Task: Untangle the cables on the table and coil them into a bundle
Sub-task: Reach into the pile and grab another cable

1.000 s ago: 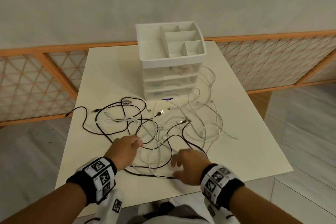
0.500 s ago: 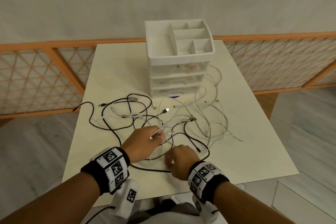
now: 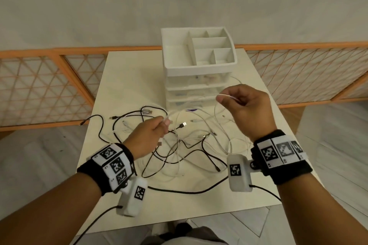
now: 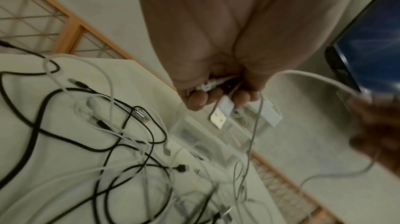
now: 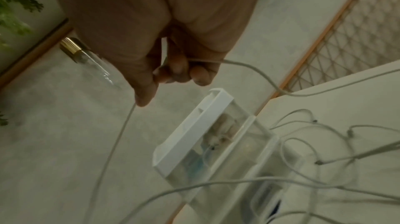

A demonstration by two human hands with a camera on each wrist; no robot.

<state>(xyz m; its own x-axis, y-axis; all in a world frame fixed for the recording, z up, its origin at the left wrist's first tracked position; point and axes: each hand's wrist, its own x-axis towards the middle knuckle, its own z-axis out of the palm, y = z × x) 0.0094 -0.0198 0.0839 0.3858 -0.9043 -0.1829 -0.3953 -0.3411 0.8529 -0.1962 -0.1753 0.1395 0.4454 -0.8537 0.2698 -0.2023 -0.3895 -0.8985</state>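
White cable [image 3: 226, 96] pinched at both ends: left hand [image 3: 148, 137] and right hand [image 3: 246, 107] raised above the counter [image 3: 123, 77]. Tangled cables [image 3: 179, 145] lie mid-counter, before the drawer organizer [image 3: 199, 69]; bare margins left and right.

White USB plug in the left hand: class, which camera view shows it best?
The left wrist view: the white USB plug hangs in close-up below the left hand's fingers. In the head view the left hand hides most of it; the right wrist view misses it.
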